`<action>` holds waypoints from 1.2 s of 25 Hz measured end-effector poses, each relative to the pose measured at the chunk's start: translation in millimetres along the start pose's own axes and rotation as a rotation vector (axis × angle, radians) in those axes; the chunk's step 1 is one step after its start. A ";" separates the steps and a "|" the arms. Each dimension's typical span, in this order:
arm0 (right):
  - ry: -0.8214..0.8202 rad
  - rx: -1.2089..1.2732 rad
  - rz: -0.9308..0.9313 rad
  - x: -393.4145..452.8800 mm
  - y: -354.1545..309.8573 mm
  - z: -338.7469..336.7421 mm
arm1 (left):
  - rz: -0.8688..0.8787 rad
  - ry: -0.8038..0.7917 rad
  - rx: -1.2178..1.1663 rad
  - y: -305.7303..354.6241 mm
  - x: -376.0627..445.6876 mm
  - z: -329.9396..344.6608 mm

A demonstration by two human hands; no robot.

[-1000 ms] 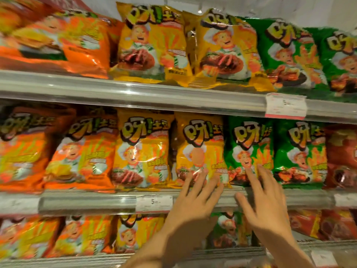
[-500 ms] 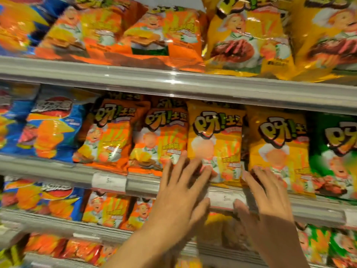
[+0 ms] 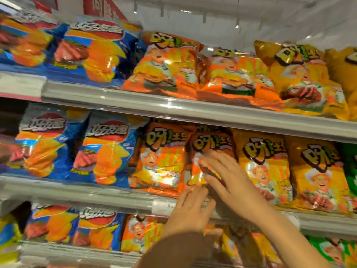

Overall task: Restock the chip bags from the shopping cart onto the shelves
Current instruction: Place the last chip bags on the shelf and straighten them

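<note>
Both flat hands shifted onto the orange bag (image 3: pixel 210 151): left hand (image 3: pixel 190 211), right hand (image 3: pixel 229 178).

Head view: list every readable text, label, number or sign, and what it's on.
"呀!土豆": orange bag under the right hand, and its orange and yellow neighbours.
"好友趣": blue bags, blurred, likely reading only.
"5": price tag by the left hand; remaining digits unreadable.
Red sign, top: cropped, unreadable.
Small print on bags: too blurred.
</note>
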State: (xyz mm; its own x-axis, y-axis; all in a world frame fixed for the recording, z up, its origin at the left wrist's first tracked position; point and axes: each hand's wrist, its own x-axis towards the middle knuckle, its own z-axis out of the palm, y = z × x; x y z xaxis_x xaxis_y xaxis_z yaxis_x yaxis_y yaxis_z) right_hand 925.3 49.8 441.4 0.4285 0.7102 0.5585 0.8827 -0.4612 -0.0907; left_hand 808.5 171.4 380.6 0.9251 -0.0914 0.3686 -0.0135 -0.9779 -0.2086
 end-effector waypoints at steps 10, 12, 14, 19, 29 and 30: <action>-0.109 -0.180 0.070 50.4 -61.4 25.8 | -0.163 -0.005 -0.200 -89.2 -46.8 16.0; -0.242 -0.267 0.092 60.3 -72.1 34.9 | -0.148 0.013 -0.216 -89.3 -48.4 18.4; -0.319 -0.327 0.139 62.8 -73.6 43.2 | -0.128 0.042 -0.211 -91.1 -51.5 22.0; -0.223 -0.362 0.099 61.4 -82.6 47.5 | -0.095 0.077 -0.166 -94.7 -67.5 31.6; 0.041 -0.156 0.048 33.4 -103.7 65.5 | -0.114 0.377 -0.522 -88.4 -129.1 67.7; 0.163 -0.095 -0.009 15.1 -114.0 71.1 | -0.131 0.367 -0.515 -92.5 -145.4 80.1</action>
State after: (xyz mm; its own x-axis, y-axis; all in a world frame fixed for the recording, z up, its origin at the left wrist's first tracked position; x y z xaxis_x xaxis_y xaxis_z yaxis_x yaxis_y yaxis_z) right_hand 844.9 150.9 401.5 0.3771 0.6222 0.6860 0.8605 -0.5093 -0.0111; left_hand 705.6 290.2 273.7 0.7430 0.0653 0.6661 -0.1742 -0.9421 0.2866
